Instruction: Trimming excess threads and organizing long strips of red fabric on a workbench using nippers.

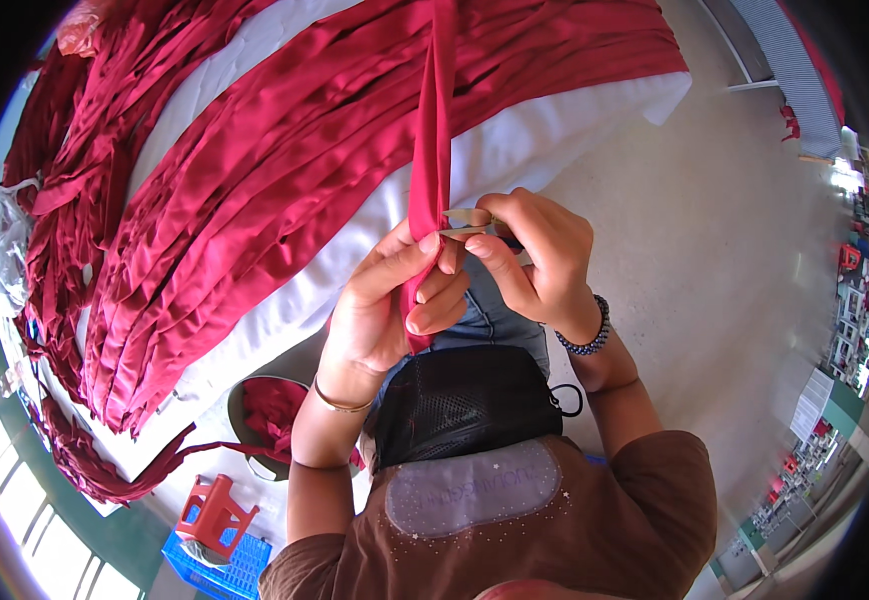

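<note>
A long red fabric strip [433, 130] runs down from the far edge toward my lap. My left hand [380, 290] is closed on it, with thumb and fingers pinching the cloth and its lower end hanging below them. In my right hand [550, 245] is a pair of small thread snips [469, 215], held between thumb and fingers. Their two pale blades are spread apart and point left, touching or very close to the strip's right edge beside my left thumb. Whether thread lies between the blades is too small to tell.
Long red fabric strips [245, 230] lie heaped across a white-covered table [545, 130] ahead and left. A bucket [243, 420] with red cloth stands at lower left, near a red stool [217, 515] and a blue crate [240, 570]. A black pouch [465, 400] rests at my waist.
</note>
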The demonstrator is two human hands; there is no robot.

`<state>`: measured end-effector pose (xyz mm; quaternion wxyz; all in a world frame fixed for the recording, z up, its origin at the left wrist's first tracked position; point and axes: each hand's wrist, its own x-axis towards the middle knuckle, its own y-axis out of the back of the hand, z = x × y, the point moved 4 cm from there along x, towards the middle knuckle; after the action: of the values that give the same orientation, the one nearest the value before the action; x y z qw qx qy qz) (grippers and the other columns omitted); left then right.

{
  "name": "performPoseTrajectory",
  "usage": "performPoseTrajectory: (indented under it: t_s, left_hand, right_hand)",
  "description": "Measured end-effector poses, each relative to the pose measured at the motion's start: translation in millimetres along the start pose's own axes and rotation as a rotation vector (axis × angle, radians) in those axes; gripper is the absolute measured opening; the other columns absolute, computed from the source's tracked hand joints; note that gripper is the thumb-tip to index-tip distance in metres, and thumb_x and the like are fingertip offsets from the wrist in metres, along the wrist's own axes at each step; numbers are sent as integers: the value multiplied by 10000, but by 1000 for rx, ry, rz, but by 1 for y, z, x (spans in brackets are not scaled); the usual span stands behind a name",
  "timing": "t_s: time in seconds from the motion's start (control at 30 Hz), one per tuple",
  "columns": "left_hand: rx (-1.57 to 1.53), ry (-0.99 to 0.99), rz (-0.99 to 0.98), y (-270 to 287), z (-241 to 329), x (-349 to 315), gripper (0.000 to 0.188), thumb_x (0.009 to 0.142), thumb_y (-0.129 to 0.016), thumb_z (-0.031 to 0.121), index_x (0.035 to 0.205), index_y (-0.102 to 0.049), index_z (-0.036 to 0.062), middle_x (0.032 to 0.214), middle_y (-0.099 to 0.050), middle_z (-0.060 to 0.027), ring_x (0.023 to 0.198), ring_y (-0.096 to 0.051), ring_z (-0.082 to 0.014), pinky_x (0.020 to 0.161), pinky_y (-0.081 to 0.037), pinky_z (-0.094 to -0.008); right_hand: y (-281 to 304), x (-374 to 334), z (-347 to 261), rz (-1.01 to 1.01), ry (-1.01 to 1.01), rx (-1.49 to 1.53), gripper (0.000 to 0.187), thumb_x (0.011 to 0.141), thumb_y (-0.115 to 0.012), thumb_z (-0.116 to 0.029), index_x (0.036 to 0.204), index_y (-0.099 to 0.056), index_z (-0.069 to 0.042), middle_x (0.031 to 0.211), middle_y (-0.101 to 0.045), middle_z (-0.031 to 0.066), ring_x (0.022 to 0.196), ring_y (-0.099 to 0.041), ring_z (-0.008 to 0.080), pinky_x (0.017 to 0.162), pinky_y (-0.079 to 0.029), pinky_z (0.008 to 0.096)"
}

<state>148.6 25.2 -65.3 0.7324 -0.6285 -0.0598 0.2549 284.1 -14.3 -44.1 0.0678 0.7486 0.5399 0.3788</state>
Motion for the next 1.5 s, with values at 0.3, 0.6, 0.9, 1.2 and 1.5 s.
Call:
performPoseTrajectory:
  t_s: [0.3, 0.6, 0.9, 1.2, 1.5]
  left_hand:
    - [-148, 50, -90, 0, -4, 0, 249, 963, -443, 192, 795, -472, 11, 541, -375, 7, 347, -345, -57, 349, -248, -205]
    - [-213, 38, -108, 2, -6, -2, 250, 963, -424, 183, 789, -461, 6, 518, -357, 18, 345, -340, -54, 342, -240, -204]
    - [-205, 49, -67, 6, -7, -3, 258, 962, -422, 190, 786, -463, 5, 508, -358, 18, 338, -339, -57, 339, -243, -205]
    - [-180, 51, -44, 9, -9, -4, 245, 931, -422, 165, 755, -473, 2, 465, -351, 22, 325, -337, -63, 336, -246, -215]
    - [-219, 110, -113, 13, -9, -2, 249, 898, -421, 148, 704, -462, -3, 421, -345, 25, 315, -329, -64, 328, -242, -213]
  right_hand:
    - [3, 0, 0, -13, -15, 26, 214, 810, -691, -222, 824, -595, -32, 646, -559, 50, 490, -525, 201, 450, -391, 299]
    - [3, -4, -1, -1, 30, -41, 235, 808, -691, -241, 814, -589, -29, 614, -533, 56, 466, -496, 200, 429, -365, 297]
    - [2, -3, -6, -12, 60, -75, 235, 814, -685, -250, 813, -586, -36, 597, -515, 52, 460, -489, 200, 429, -372, 296]
    - [2, 1, -11, -74, 67, -94, 218, 802, -687, -236, 803, -578, -48, 608, -516, 43, 477, -502, 202, 436, -382, 302]
    - [1, 5, -13, -92, 97, -63, 216, 792, -690, -238, 754, -571, -61, 601, -512, 33, 477, -510, 203, 432, -379, 307]
